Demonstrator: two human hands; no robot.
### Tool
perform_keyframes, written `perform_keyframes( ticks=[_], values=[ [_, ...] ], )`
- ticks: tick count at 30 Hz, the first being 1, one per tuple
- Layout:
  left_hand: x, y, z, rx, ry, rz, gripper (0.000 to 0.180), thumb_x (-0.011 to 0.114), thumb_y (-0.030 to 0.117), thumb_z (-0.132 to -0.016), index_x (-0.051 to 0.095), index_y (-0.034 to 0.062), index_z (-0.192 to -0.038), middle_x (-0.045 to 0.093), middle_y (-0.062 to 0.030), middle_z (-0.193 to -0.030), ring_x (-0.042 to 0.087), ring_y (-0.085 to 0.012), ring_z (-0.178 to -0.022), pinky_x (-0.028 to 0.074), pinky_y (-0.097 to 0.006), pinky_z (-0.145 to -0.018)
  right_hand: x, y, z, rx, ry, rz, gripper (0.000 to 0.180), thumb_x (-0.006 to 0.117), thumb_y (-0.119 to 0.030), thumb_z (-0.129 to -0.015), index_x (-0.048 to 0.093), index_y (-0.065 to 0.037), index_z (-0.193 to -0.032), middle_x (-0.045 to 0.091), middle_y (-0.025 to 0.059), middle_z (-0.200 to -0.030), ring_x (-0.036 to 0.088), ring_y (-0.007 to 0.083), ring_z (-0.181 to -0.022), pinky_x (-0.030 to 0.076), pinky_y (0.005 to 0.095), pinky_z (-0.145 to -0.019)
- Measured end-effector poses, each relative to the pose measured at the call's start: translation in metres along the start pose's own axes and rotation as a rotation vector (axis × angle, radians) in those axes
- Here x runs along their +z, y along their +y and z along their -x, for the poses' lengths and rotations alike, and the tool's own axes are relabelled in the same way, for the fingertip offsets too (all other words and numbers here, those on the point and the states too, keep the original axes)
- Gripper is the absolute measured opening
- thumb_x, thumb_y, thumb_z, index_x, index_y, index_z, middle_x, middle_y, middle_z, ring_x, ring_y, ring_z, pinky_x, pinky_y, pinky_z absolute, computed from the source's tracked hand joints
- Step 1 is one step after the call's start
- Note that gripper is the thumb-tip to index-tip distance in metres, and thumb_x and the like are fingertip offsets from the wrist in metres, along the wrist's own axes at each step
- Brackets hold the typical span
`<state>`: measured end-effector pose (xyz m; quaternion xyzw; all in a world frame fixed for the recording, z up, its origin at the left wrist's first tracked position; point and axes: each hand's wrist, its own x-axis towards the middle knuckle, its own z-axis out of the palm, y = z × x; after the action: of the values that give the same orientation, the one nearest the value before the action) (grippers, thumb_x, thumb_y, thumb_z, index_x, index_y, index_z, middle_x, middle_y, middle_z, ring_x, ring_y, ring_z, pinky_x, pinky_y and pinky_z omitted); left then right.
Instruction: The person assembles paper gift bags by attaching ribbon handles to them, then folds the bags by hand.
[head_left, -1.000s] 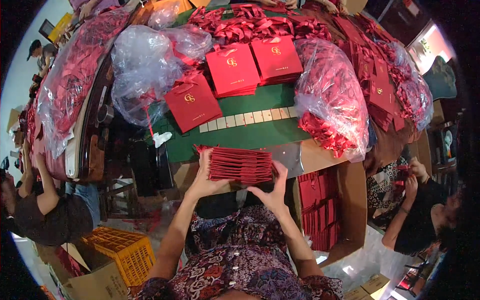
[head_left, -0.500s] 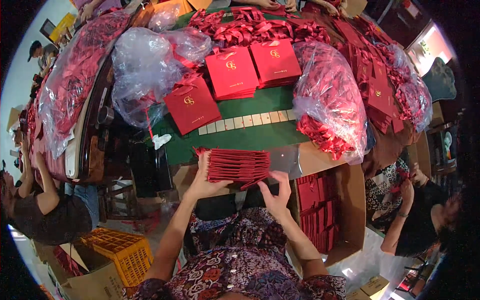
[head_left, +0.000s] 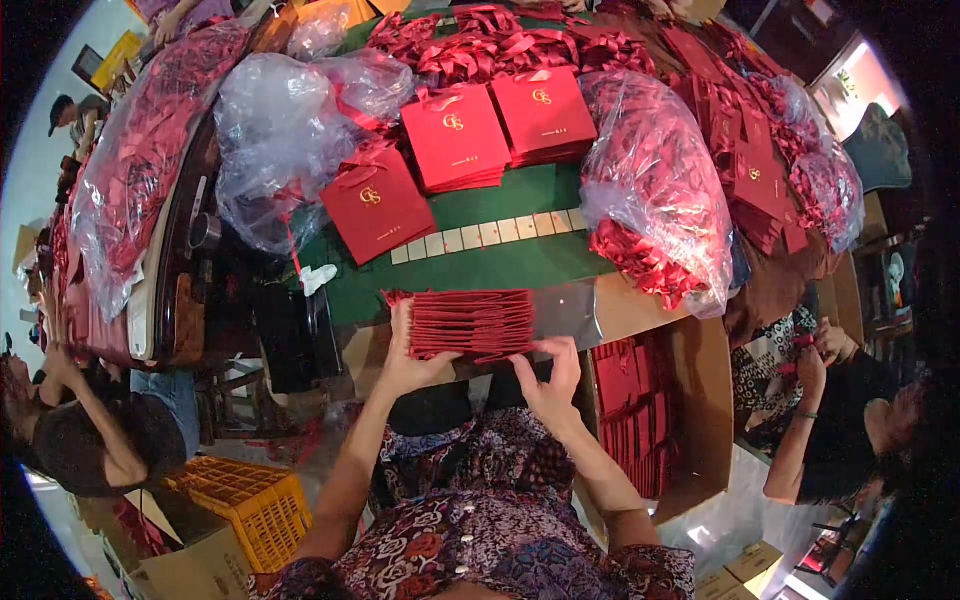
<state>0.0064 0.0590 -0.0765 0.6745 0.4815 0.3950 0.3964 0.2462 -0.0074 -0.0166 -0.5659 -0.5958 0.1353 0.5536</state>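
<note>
A thick stack of red paper bags (head_left: 472,325) stands edge-on at the near side of the green table, its folded edges facing up. Gripping its left end is my left hand (head_left: 408,368), with the thumb along the near side. My right hand (head_left: 553,385) has thumb and fingers around the near right corner, against the nearest bags. Beyond, three piles of flat red gift bags with gold print lie on the table: the left pile (head_left: 377,208), the middle pile (head_left: 455,145) and the right pile (head_left: 545,112).
Below right stands an open cardboard box (head_left: 703,410) packed with red bags. A clear plastic sack (head_left: 655,180) of red ribbons and a cloudy plastic bag (head_left: 270,150) flank the piles. A strip of pale tiles (head_left: 490,233) crosses the green tabletop (head_left: 380,298). People sit on both sides.
My right hand has shifted slightly left and its fingers have closed in on the stack's near right corner. The bag edges there sit more evenly. My left hand keeps its grip.
</note>
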Motion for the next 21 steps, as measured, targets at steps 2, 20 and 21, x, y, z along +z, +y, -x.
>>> perform_keyframes(
  ticks=[2, 20, 21],
  values=[
    [0.003, 0.012, -0.003, -0.023, -0.01, 0.044, 0.102, 0.091, 0.026, -0.064, 0.032, 0.0003, -0.143, 0.042, -0.0197, -0.134, 0.041, -0.0356, -0.128, 0.034, -0.044, -0.109, -0.002, 0.004, 0.005, -0.013, -0.005, 0.001, 0.037, 0.082, -0.007, -0.074, 0.055, -0.003, -0.099, 0.058, 0.0136, -0.09, 0.058, 0.0295, -0.081, 0.048, 0.037, -0.07],
    [-0.002, 0.021, -0.007, 0.035, -0.054, -0.057, 0.105, 0.09, 0.024, -0.067, 0.025, 0.0021, -0.146, 0.042, -0.0208, -0.135, 0.042, -0.0369, -0.128, 0.035, -0.045, -0.108, -0.014, -0.003, -0.01, -0.011, -0.09, 0.027, 0.044, 0.083, -0.009, -0.073, 0.054, -0.003, -0.106, 0.057, 0.0154, -0.101, 0.058, 0.0319, -0.094, 0.049, 0.0382, -0.079],
    [-0.002, 0.021, -0.006, 0.033, -0.053, -0.058, 0.105, 0.09, 0.025, -0.067, 0.025, 0.003, -0.147, 0.042, -0.0211, -0.135, 0.042, -0.037, -0.128, 0.035, -0.045, -0.108, -0.014, -0.004, -0.013, -0.017, -0.102, 0.029, 0.046, 0.083, -0.009, -0.073, 0.053, -0.002, -0.107, 0.057, 0.0164, -0.104, 0.058, 0.0323, -0.096, 0.049, 0.0385, -0.081]
  ],
)
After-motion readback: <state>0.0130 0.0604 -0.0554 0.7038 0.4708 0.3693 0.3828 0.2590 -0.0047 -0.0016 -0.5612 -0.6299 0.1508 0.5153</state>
